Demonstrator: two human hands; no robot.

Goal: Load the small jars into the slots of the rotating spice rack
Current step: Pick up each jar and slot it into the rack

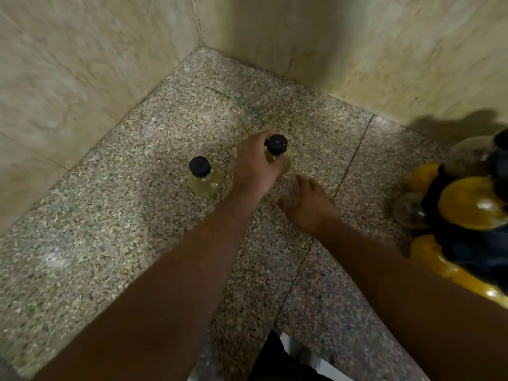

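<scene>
Two small clear jars with black lids stand on the speckled granite counter. My left hand (257,167) is wrapped around the neck of the right jar (276,149), just under its lid. The left jar (203,176) stands free a short way to the left of that hand. My right hand (308,206) hovers just below and to the right of the held jar, fingers spread, holding nothing. The spice rack (467,215), dark with yellow and clear rounded jars in it, sits at the right edge, partly cut off by the frame.
The counter (137,215) sits in a corner between two beige marbled walls (82,64). A seam in the stone runs diagonally between my hands and the rack. The counter's front edge is at the bottom of the view.
</scene>
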